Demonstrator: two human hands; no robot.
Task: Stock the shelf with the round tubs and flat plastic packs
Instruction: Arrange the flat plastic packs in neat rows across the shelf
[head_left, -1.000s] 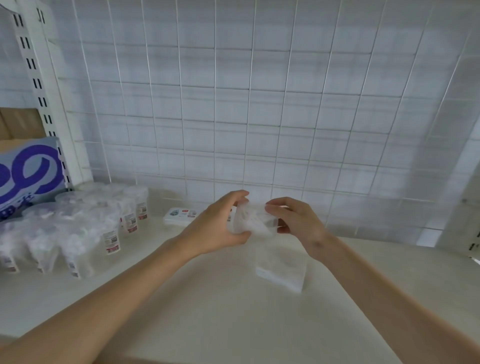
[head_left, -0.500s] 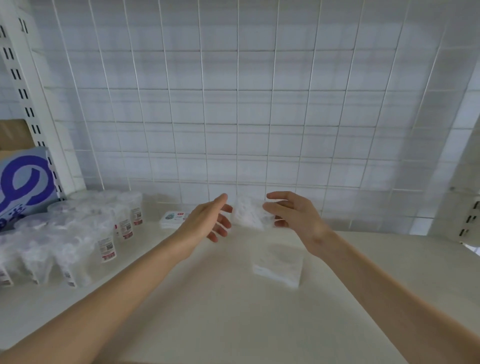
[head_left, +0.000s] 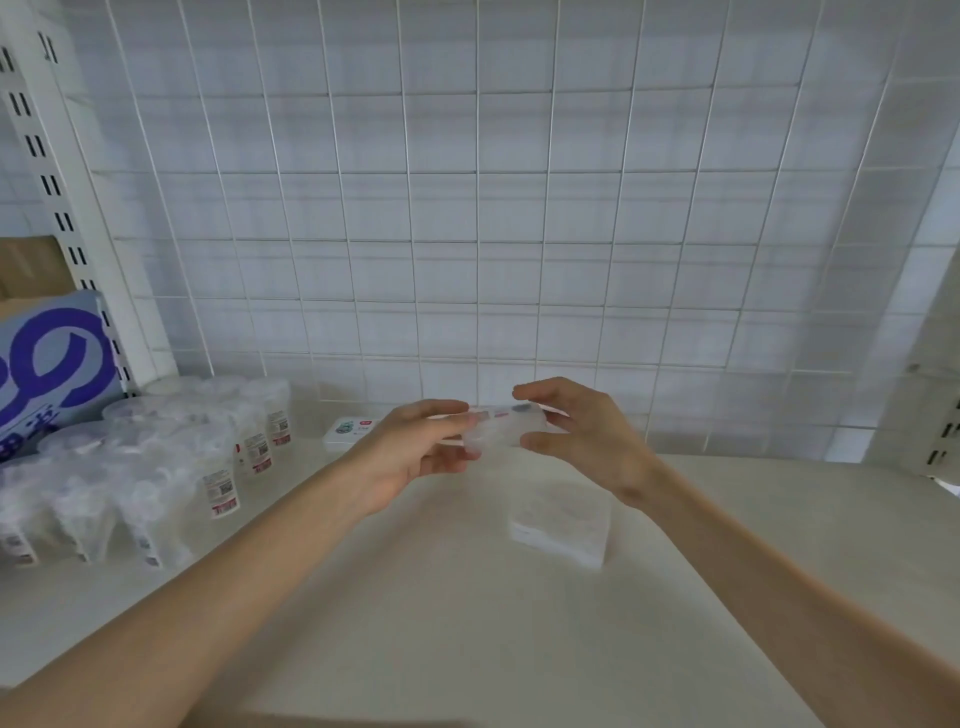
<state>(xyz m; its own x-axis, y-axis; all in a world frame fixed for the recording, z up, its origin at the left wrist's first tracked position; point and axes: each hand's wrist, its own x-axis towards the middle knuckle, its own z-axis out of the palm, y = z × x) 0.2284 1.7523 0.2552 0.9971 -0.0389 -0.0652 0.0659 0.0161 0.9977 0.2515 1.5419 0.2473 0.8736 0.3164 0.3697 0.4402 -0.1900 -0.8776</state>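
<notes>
Shelf (head_left: 467, 649): pale flat board that carries all the stock.
Lying pack (head_left: 561, 525): flat clear pack, lying flat on the shelf right of middle, with nothing touching it.
Left hand (head_left: 415, 452): thumb on top and fingers (head_left: 452, 460) beneath, pinching the left end of the held pack (head_left: 506, 431).
Right hand (head_left: 587, 436): fingers curl over the top with the thumb under, gripping the right end.
Held pack: flat clear plastic, level above the rear of the shelf between both hands. It is blurred, so the label cannot be read.
Handling: it looks light and thin-walled, and probably smooth and a little slippery. It would likely flex if squeezed in the middle. It is best taken by its short ends, as here, with a light pinch.
Tubs (head_left: 156, 467): clear round tubs in wrap, grouped on the left of the shelf, well apart from the hands.
Rear pack (head_left: 348, 434): lies flat at the back of the shelf, just left of the left hand.
Box (head_left: 52, 364): blue and white, behind the tubs.
Grid (head_left: 467, 208): white wire back wall.
</notes>
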